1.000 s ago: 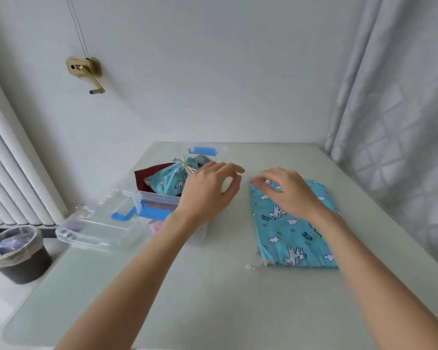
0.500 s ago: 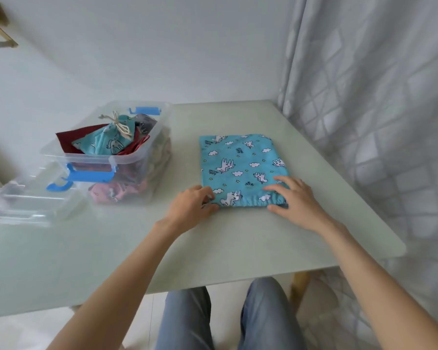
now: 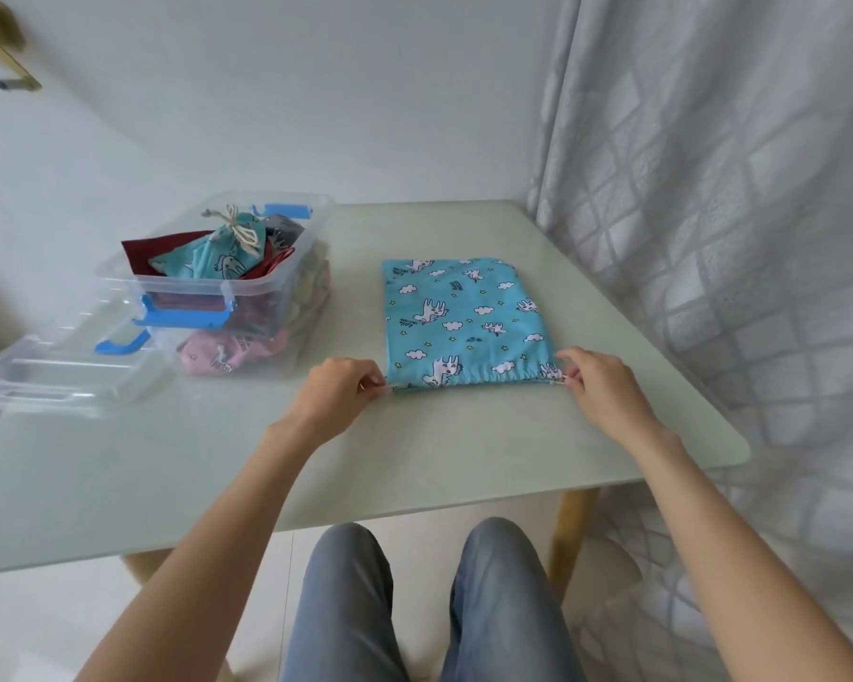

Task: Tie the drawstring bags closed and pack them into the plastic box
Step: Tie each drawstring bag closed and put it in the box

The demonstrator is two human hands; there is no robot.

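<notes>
**Q:** Head view — where does the packing stand?

**R:** Partly done, I'd judge. The clear plastic box (image 3: 286, 268) in the left middle of the frame already holds several cloth bags; the blue one on top (image 3: 217, 258) is cinched and has its cord tied in a bow. More bags, one pink, show through the box wall lower down. Its lid (image 3: 45, 376) lies off to the left on the table (image 3: 464, 460).

**Q:** And the bag being worked on?

**R:** One flat blue drawstring bag (image 3: 464, 317) lies at centre frame, just right of the box, its gathered mouth toward the person. It is not yet closed; only slight puckering shows along the hem.

**Q:** The hands?

**R:** The left hand (image 3: 336, 391) sits at the bag's lower-left corner, fingers (image 3: 373, 381) curled and pinching what looks like the cord end there. The right hand (image 3: 597, 381) does likewise at the lower-right corner, pinching the other white cord end.

**Q:** What's left?

**R:** Pulling the cords to cinch the mouth, knotting them, putting the bag in the box. Whether the lid goes on after, I cannot say.
</notes>
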